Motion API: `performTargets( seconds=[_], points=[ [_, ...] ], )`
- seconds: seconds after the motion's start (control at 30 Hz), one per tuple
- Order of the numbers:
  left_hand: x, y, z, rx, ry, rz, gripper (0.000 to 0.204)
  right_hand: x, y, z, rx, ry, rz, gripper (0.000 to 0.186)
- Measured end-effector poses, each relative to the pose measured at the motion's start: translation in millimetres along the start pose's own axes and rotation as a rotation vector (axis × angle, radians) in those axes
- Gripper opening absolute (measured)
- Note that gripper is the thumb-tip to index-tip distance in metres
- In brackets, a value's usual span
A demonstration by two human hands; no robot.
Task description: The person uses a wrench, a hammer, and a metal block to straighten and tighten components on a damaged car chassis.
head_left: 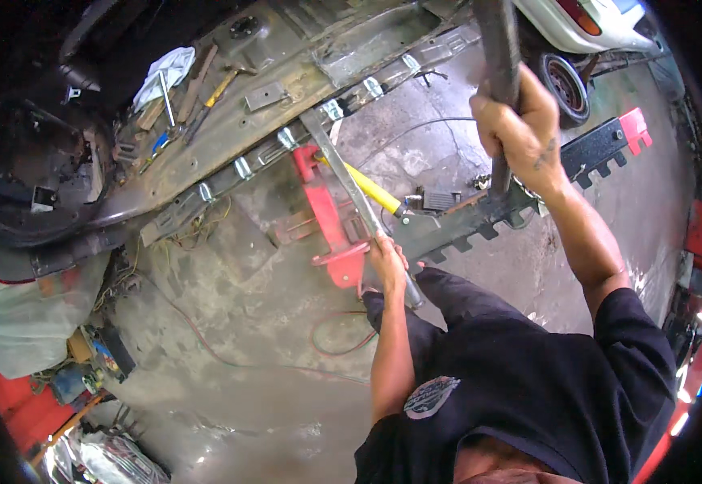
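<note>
Grasping dark bar (pixel 498 48), right hand (pixel 522 127) raised; left hand (pixel 387 262) low, clasping grey bar (pixel 352 189).

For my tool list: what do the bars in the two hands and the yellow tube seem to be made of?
Grey bar in the left hand: probably bare steel, with a dull metallic sheen. Dark bar in the right hand: perhaps metal, its surface mottled; blur leaves it open. Yellow tube: probably painted metal, from its even, smooth colour.
</note>
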State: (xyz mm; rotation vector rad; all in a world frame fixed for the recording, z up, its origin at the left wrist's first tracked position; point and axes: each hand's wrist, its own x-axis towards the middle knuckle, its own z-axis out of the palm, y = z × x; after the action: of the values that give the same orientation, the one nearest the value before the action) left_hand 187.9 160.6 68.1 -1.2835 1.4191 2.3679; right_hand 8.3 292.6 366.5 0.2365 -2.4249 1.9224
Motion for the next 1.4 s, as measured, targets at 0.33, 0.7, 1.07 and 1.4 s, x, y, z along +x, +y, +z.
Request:
performTargets(
  seconds=[0.33, 0.7, 1.07, 1.4],
  points=[
    [-8.4, 16.5, 13.2, 0.133, -0.055, -0.005, 0.045, 38.2, 72.9, 66.0, -0.255, 0.063, -0.417, 0.024],
    [-44.8, -25.4, -40.9, 0.2, -0.058, 0.021, 0.04, -75.5, 166.5, -9.0, -0.21, -0.168, 0.375, 0.032],
    [-51.6, -21.7, -59.0, 0.243, -0.036, -0.072, 0.04, -184.4, 198.9, -62.1, -0.249, -0.194, 0.993, 0.013],
    [-26.0, -5.2, -16.9, 0.153, 0.028, -0.073, 0.041, -219.5, 237.8, -68.3, -0.214, -0.273, 1.014, 0.017]
  ],
)
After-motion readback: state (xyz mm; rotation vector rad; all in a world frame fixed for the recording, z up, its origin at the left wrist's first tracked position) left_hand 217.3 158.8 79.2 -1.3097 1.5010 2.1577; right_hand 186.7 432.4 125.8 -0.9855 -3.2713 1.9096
